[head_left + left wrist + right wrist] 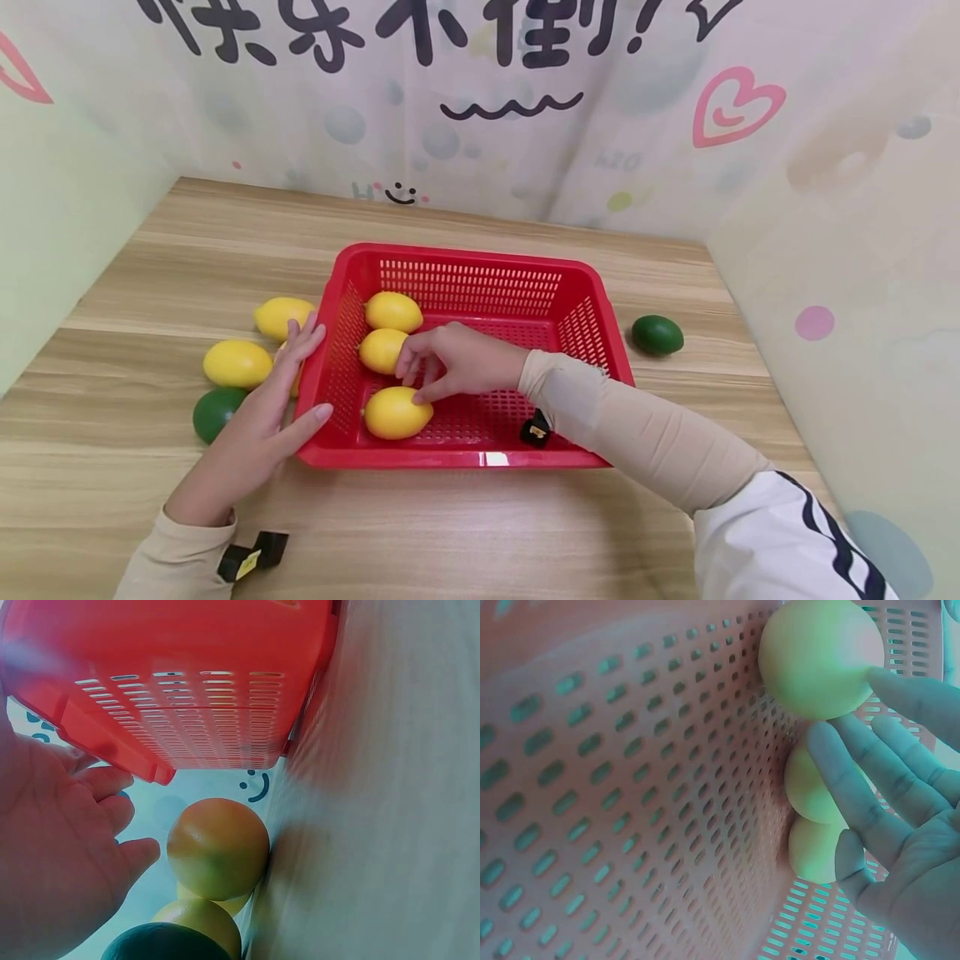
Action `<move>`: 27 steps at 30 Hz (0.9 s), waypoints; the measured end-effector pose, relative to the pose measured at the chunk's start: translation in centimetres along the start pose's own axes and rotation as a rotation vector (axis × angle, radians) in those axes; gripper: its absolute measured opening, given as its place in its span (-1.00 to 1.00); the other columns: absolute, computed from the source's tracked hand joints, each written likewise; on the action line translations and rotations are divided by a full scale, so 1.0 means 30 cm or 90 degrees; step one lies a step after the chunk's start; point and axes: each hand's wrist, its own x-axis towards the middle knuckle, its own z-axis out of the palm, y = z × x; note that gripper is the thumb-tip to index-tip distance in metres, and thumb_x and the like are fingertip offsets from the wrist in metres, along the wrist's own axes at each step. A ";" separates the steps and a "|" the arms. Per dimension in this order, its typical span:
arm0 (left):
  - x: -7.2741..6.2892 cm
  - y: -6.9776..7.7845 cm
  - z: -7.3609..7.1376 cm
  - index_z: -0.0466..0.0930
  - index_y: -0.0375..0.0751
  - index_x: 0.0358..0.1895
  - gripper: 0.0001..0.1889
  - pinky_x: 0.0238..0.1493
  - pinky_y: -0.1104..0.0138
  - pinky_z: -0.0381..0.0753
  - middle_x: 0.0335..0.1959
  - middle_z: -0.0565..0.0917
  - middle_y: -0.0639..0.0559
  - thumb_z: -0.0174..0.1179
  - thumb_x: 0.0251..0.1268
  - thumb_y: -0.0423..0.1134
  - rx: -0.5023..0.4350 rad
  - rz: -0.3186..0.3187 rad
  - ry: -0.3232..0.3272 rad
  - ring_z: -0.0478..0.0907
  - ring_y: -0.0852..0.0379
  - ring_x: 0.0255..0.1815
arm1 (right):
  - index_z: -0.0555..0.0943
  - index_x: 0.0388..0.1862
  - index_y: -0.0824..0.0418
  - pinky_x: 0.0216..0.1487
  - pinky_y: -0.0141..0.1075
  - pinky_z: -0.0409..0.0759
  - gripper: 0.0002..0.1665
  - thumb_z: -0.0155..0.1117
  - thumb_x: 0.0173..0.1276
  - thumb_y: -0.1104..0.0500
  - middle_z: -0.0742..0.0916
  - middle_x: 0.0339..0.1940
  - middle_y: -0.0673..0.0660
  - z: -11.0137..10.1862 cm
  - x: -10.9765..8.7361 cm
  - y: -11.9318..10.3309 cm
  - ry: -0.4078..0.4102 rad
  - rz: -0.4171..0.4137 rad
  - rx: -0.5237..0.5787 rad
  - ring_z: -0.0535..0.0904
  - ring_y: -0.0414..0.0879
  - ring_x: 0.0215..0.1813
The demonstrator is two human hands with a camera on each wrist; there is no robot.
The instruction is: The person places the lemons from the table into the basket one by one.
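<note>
Yellow lemon (396, 414), nearest of 3 in the red basket (442, 457), lies at thumb tip of R hand (467, 360); its fingers are loosely spread, gripping nothing. L hand (264, 417), w/ fingers extended, touches basket's rim.

Basket (442, 458) on table (487, 533), three lemons (396, 414) inside at left end, ranged front to back, right hand (467, 358) at the front two, left hand (264, 417) at left rim, fruit cluster (237, 363) left of basket, lone fruit (657, 335) right, wall (525, 154) behind.
</note>
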 end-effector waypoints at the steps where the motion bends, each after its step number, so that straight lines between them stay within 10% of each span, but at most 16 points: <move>1: 0.000 0.000 0.000 -0.15 0.19 0.70 -0.08 0.25 -0.33 0.32 0.72 -0.16 0.13 0.22 0.46 -0.28 0.001 0.000 0.000 -0.38 0.14 0.70 | 0.66 0.01 0.22 -0.06 -0.32 0.71 -0.66 0.54 0.29 0.23 0.77 -0.11 0.03 0.000 0.000 -0.001 0.001 0.000 -0.004 0.69 -0.19 -0.22; 27: 0.000 -0.011 0.003 -0.14 0.21 0.70 -0.08 0.31 -0.27 0.31 0.72 -0.15 0.17 0.22 0.46 -0.30 0.004 -0.002 0.001 -0.38 0.23 0.69 | 0.72 -0.16 0.21 -0.12 -0.41 0.67 -0.81 0.54 0.28 0.25 0.78 -0.24 0.02 -0.003 -0.010 -0.016 -0.063 0.003 -0.052 0.67 -0.23 -0.28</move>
